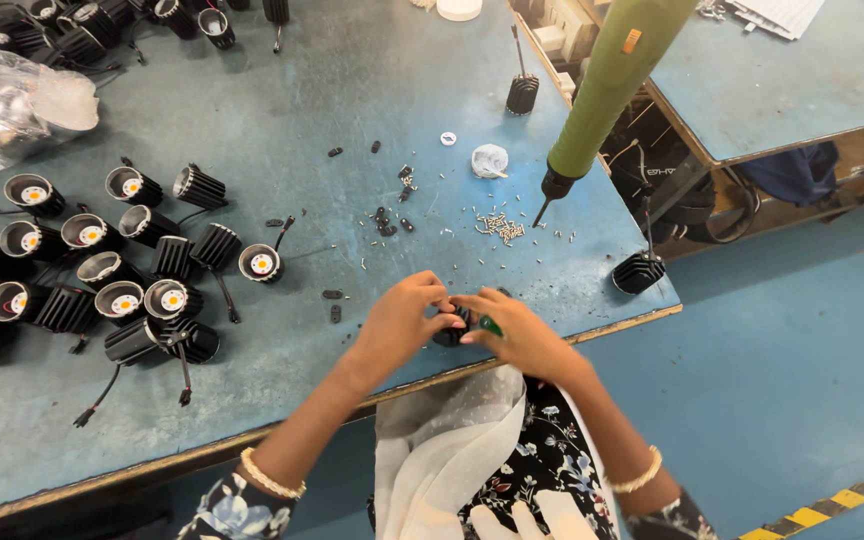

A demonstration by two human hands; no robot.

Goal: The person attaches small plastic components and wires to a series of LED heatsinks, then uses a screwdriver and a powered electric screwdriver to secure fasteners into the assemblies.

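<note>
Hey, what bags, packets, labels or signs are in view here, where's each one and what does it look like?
Clear plastic bag: far left of the workbench, crumpled, shiny, holding something pale.
Small clear bag: mid-bench beside the scattered screws, scrunched, whitish.
Orange label: small rectangle on the hanging green electric screwdriver.
Striped floor marking: lower right, yellow and black diagonal bars.
No screens.

Left hand and right hand share a grip on a small black lamp housing | housing at near edge of blue surface | loose screws beyond housing | hanging green screwdriver above screws
</note>
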